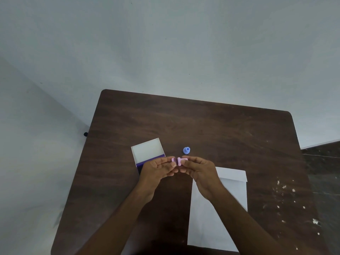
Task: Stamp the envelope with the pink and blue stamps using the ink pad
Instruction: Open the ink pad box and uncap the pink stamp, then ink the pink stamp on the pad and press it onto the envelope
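- Fingertips of my left hand [157,169] and right hand [197,170] pinch the pink stamp [179,161], both grips clamped on it.
- I should pull its cap straight off (no twisting), then ink it on the ink pad [147,153].

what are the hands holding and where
Both hands, left and right, pinch the pink stamp by its two ends, fingertip grip.

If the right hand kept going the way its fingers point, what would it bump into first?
The right hand points up-left at the pink stamp it already pinches; just beyond are the left hand's fingertips. The blue stamp lies farther back, probably off that line.
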A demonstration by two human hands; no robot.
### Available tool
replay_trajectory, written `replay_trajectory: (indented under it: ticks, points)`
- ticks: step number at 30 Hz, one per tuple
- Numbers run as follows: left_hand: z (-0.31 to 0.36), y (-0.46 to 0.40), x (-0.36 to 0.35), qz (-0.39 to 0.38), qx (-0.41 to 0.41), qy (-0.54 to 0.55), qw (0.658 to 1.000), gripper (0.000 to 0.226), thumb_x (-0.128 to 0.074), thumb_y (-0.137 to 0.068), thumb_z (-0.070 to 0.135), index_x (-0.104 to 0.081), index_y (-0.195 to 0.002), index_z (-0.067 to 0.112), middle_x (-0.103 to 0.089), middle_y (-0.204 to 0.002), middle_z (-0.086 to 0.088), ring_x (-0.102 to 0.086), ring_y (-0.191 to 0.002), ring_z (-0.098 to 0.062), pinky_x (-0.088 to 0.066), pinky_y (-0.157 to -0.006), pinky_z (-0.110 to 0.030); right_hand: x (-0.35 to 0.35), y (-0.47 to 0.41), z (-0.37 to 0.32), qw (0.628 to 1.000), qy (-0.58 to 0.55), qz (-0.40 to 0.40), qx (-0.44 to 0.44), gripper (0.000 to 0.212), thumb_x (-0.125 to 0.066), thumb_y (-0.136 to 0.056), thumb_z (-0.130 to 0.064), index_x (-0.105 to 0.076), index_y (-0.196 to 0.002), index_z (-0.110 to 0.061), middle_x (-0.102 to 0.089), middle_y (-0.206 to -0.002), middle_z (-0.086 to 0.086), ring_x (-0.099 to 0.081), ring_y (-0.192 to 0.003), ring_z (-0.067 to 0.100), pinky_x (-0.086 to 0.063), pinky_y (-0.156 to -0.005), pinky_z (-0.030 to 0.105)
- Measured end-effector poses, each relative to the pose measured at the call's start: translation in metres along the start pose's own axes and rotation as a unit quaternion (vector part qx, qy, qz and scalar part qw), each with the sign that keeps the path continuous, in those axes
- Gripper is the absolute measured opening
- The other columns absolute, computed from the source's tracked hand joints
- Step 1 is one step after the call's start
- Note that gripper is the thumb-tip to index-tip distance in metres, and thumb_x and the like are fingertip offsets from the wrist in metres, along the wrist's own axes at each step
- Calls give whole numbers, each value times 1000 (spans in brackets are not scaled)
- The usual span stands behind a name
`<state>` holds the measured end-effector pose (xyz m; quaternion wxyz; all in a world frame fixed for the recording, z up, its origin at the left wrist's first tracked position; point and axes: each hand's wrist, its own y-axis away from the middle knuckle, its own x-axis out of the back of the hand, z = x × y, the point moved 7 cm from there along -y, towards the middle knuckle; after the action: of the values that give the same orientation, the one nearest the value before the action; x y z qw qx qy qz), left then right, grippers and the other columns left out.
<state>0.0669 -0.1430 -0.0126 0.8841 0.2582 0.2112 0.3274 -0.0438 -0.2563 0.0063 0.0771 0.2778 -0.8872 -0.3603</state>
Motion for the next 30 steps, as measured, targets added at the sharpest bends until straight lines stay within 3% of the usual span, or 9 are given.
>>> replay_trajectory:
  ticks: [5, 10, 15, 17, 19, 20, 24, 27, 30]
  points:
    - [2, 10, 17, -10, -36, 16, 999, 34, -75, -77, 29, -68, -109, 21, -75, -102, -1, -71, -93, -18, -57, -74, -21, -4, 8, 5, 998, -48, -41, 4, 22, -75, -78, -7, -73, -100, -6, -78, -92, 10, -74, -86, 29, -60, -69, 25]
    - [0, 19, 40, -22, -56, 56, 997, 43, -76, -77, 20, -62, -118, 24, -71, -112, -5, -68, -102, -25, -55, -89, -35, -14, 12, 8, 995, -64, -78, 6, 17, -69, -83, -7, -76, -97, -13, -77, -100, 9, -72, -94, 28, -59, -71, 25]
    - [-6, 24, 74, 80, -87, -1, 993, 30, -68, -83, 9, -67, -111, 19, -75, -96, -7, -71, -88, -27, -57, -77, -28, -30, 20, 8, 970, -183, -146, -72, 27, -69, -80, -9, -73, -107, -8, -72, -113, 15, -68, -105, 29, -58, -77, 29]
    - [-12, 25, 90, 128, -85, -35, 987, 28, -67, -83, 4, -66, -108, 15, -75, -91, -7, -71, -84, -17, -55, -70, -18, -35, 25, 6, 960, -213, -158, -93, 29, -69, -78, -8, -72, -107, -5, -71, -114, 17, -68, -105, 29, -59, -78, 31]
    - [-17, 28, 108, 188, -87, -140, 968, 26, -69, -83, 13, -66, -108, 17, -73, -93, 3, -68, -83, 0, -53, -74, -14, -40, 31, 3, 952, -232, -170, -102, 31, -69, -78, -7, -70, -109, -4, -69, -116, 19, -68, -104, 30, -59, -80, 32]
    - [-21, 29, 117, 217, -90, -197, 952, 25, -69, -84, 20, -65, -109, 19, -71, -97, 7, -65, -86, 3, -53, -81, -18, -42, 35, 1, 949, -239, -178, -104, 32, -69, -78, -7, -69, -111, -3, -69, -117, 20, -69, -103, 30, -58, -81, 33]
    - [-36, 29, 137, 258, -85, -324, 906, 33, -59, -89, 37, -61, -119, 22, -65, -121, 1, -58, -112, -16, -42, -99, -36, -50, 48, -8, 936, -260, -211, -106, 36, -69, -79, -6, -66, -115, 0, -69, -113, 22, -70, -93, 27, -59, -81, 32]
    - [-37, 21, 135, 242, -119, -401, 875, 36, -63, -87, 27, -61, -123, 19, -56, -134, -3, -46, -127, -19, -35, -104, -37, -55, 54, -15, 932, -266, -225, -100, 34, -66, -81, -5, -66, -115, 1, -70, -109, 21, -70, -88, 25, -59, -80, 32]
    - [-36, 21, 138, 275, -134, -450, 839, 39, -73, -79, 18, -64, -116, 23, -55, -136, 0, -42, -130, -19, -34, -104, -40, -58, 58, -20, 931, -267, -231, -94, 34, -66, -81, -5, -66, -114, 1, -70, -107, 21, -70, -85, 24, -60, -79, 32]
